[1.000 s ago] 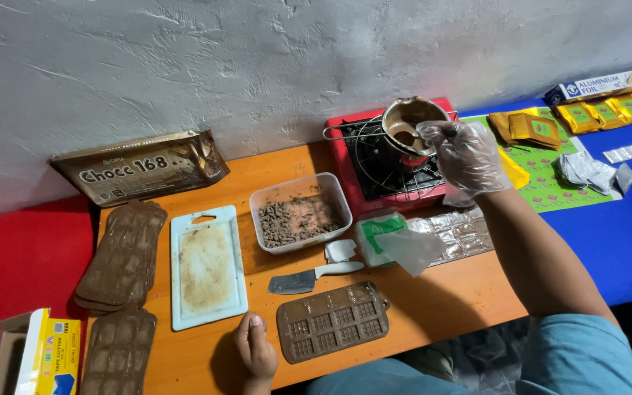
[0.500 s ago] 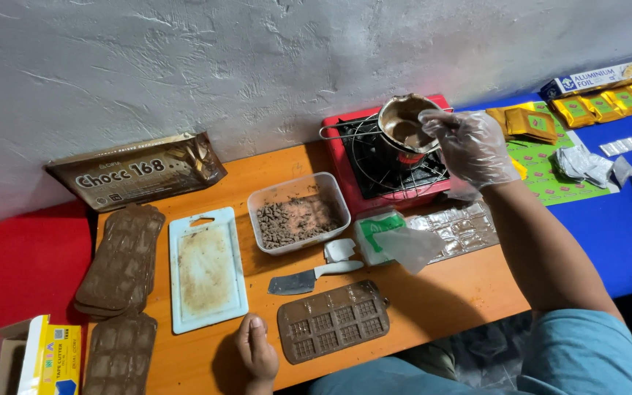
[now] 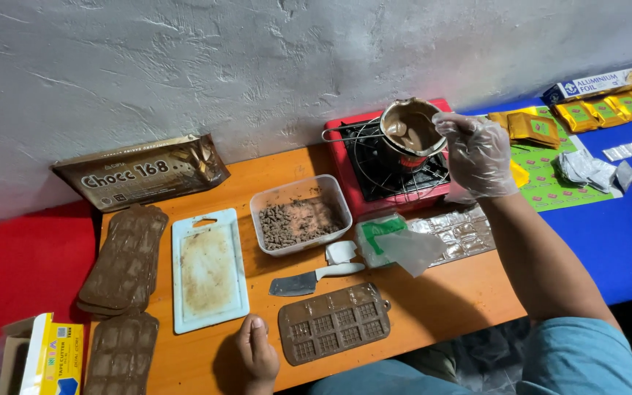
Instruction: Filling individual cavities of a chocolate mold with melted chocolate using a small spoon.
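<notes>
Your right hand (image 3: 479,155), in a clear plastic glove, sits at the three o'clock side of the small metal pot (image 3: 411,130) of melted chocolate, touching its rim. The pot stands on the wire grate of the red stove (image 3: 374,192) at the back of the orange desk (image 3: 448,292), near the wall. The grip is curled loosely over the rim; whether the fingers actually pinch it or a handle you cannot tell, because the glove hides them.

Your left hand (image 3: 257,355) rests bare on the desk edge, its grip closed on nothing, just beside the nine o'clock end of the brown silicone mould (image 3: 334,322). The mould's long axis runs left to right, tilted slightly up at the right.

From the pot, the mould lies toward seven o'clock, well apart, with the tub of chocolate pieces (image 3: 300,216) and the small cleaver (image 3: 314,280) between. The right hand is the nearer to the pot; the left to the mould.
</notes>
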